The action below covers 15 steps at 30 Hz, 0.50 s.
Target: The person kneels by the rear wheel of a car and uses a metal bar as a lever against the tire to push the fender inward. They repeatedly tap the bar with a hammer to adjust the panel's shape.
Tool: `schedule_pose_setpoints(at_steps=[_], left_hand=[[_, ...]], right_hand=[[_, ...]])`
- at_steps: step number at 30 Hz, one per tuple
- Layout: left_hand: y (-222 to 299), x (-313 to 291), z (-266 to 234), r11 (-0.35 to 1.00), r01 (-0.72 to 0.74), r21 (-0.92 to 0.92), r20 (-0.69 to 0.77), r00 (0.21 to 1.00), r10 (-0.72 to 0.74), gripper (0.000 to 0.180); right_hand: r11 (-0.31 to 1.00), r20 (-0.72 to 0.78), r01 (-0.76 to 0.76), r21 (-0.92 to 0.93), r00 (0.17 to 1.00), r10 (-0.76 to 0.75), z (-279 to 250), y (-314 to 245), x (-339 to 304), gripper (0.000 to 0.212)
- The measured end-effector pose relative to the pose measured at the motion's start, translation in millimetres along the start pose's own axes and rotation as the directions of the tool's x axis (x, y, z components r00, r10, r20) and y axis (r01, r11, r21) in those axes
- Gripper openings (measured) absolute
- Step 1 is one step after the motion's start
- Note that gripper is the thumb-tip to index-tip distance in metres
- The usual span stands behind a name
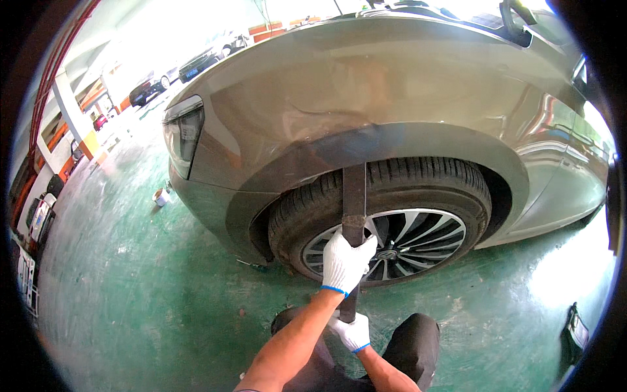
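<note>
Head view. Left hand [346,261], white work glove with blue cuff, fingers wrapped tight round a long dark flat bar [354,222], gripping it about halfway up. Right hand [353,331], same kind of glove, closed round the bar's lower end, just below the left hand and close to the person's knees [418,340] in dark trousers.

Bar stands nearly upright. Its upper end runs up across the tyre [418,179] tread and meets the lip of the wheel arch [392,140]; its lower part passes in front of the silver multi-spoke wheel [405,238]. Whether the top is wedged behind the arch lip or only pressed against it, cannot tell.

Car [366,85]: grey-brown body, fender above the wheel, tail lamp [183,134] at the left corner of the body.

Floor [144,287]: green painted, worn and scuffed. A small pale round tub [160,196] sits on the floor near the car's left corner, well apart from the hands. A small thin tool [251,264] lies on the floor just left of the tyre. A dark flat object [575,330] lies near the floor's right edge, too blurred to tell. Parked cars [196,65] at the far upper left, in bright light. White shapes [39,219] by the left rim, too bent to make out.
</note>
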<state>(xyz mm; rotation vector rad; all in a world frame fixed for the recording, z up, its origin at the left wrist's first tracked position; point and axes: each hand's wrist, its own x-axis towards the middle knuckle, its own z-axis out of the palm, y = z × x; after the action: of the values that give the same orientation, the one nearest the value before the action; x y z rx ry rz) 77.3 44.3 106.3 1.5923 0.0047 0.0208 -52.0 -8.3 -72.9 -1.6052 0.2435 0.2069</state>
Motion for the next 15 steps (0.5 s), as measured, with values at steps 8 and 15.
schedule_pose_setpoints(at_steps=[8,15], left_hand=[[-16.3,7.7,-5.2,0.988,-0.068,0.139,0.009,0.998,0.067,0.017],[-11.5,6.9,-14.2,0.994,-0.059,0.092,0.064,0.997,0.054,0.016]], right_hand=[[0.998,0.045,0.049,-0.045,0.998,-0.046,3.1,8.7,9.1,0.024],[0.993,0.031,0.01,0.115,0.999,-0.014,14.5,-5.9,0.4,0.023]])
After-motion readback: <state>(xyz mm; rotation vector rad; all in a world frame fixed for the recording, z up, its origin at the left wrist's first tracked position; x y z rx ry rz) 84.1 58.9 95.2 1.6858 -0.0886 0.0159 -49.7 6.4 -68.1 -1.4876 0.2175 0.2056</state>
